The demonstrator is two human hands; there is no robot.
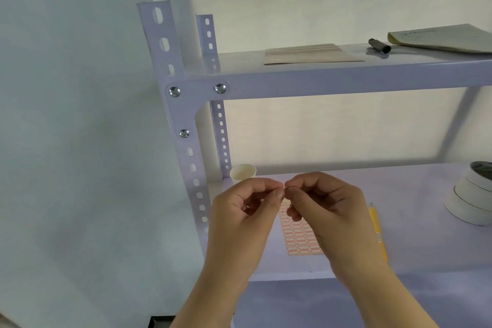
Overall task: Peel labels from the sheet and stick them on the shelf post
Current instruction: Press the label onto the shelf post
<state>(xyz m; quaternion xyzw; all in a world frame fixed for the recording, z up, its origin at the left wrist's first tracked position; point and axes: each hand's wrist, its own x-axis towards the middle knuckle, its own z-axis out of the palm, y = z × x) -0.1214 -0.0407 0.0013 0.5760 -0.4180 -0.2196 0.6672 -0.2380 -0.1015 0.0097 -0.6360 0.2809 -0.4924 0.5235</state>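
Both hands up over the lower shelf (pixel 399 221): left hand (pixel 239 218) & right hand (pixel 330 210) pinch fingertips together on something tiny, prob. a peeled label. Label sheet (pixel 298 237) lies flat below. Shelf post (pixel 186 141) stands just left, within reach.

On your lower shelf board (pixel 415 234) you have a small cream paper cup (pixel 242 172), a yellow pen (pixel 377 231) and stacked white tape rolls (pixel 472 194); above, a black marker (pixel 379 46) beside a notepad (pixel 439 38).
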